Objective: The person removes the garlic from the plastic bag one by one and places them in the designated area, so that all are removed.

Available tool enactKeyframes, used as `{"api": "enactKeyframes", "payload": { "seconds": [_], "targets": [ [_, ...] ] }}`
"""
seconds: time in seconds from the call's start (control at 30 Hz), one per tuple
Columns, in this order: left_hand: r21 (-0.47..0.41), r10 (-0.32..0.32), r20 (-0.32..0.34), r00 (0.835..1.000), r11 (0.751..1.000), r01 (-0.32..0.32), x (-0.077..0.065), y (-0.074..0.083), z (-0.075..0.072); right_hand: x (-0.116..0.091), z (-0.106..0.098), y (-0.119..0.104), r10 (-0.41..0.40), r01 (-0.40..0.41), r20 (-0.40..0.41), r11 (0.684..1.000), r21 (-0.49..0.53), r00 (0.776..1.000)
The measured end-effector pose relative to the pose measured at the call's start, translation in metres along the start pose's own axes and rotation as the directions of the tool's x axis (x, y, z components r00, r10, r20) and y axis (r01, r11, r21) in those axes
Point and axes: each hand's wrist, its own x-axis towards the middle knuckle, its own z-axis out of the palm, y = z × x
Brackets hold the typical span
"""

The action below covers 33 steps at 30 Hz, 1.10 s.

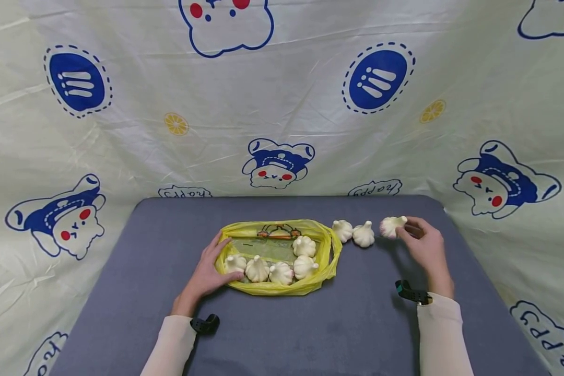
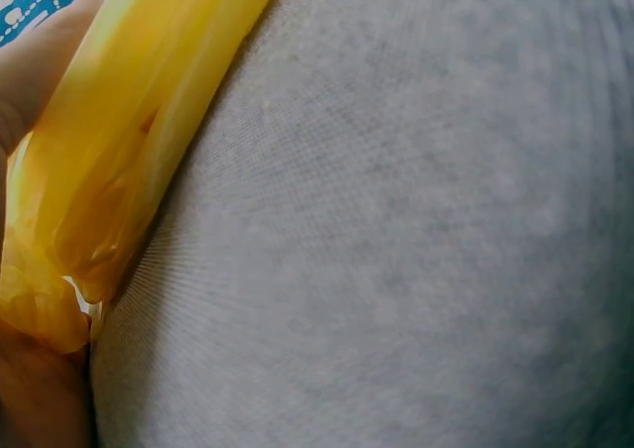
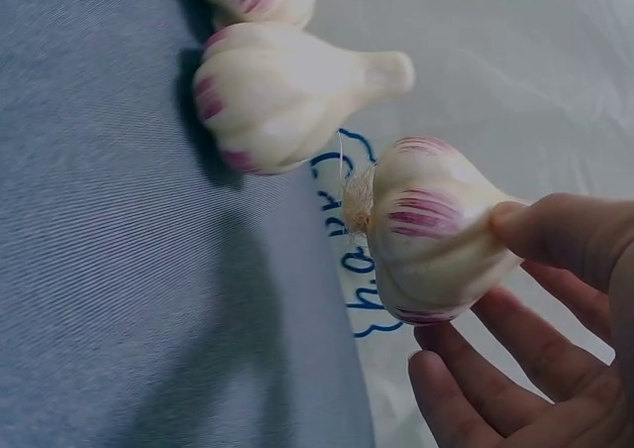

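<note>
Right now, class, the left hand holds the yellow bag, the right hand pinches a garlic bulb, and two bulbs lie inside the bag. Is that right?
The count is wrong: the head view shows five garlic bulbs inside the yellow bag, not two. The rest stands.

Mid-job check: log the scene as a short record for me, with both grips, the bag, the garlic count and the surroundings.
Left grip: holds the left end of the bag, thumb over the near rim
Right grip: pinches one garlic bulb by its stem, above the table
Bag: yellow plastic, mouth open upward
Bulbs in bag: five visible, four along the near side, one behind the rightmost
Loose bulbs: two on the table, between bag and right grip
Table: grey-blue
Backdrop: pale sheet, blue cartoon prints
</note>
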Motion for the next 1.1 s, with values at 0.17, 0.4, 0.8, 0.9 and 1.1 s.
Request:
{"api": "enactKeyframes", "payload": {
  "seconds": [0.17, 0.4, 0.8, 0.9, 1.1],
  "targets": [
    [-0.002, 0.001, -0.002, 1.000, 1.000, -0.001, 0.001, 0.001, 0.000, 0.002, 0.003, 0.007, -0.007, 0.007, -0.012, 1.000, -0.025, 1.000],
    [-0.004, -0.003, -0.003, 1.000, 1.000, 0.003, 0.002, 0.003, 0.000, 0.004, 0.006, 0.013, 0.001, -0.001, -0.008, 1.000, -0.029, 1.000],
    [-0.011, 0.012, -0.004, 1.000, 1.000, -0.012, -0.003, -0.001, 0.000, 0.002, 0.017, 0.025, 0.006, -0.005, 0.025, 0.999, -0.054, 1.000],
    [-0.011, 0.016, -0.007, 1.000, 1.000, -0.016, -0.003, -0.002, 0.000, 0.003, 0.019, 0.028, 0.005, -0.003, 0.033, 0.999, -0.054, 0.999],
    [-0.008, 0.017, -0.007, 1.000, 1.000, -0.017, -0.001, -0.001, 0.000, 0.005, 0.020, 0.029, 0.003, 0.000, 0.039, 0.997, -0.071, 0.999]
  ]
}}
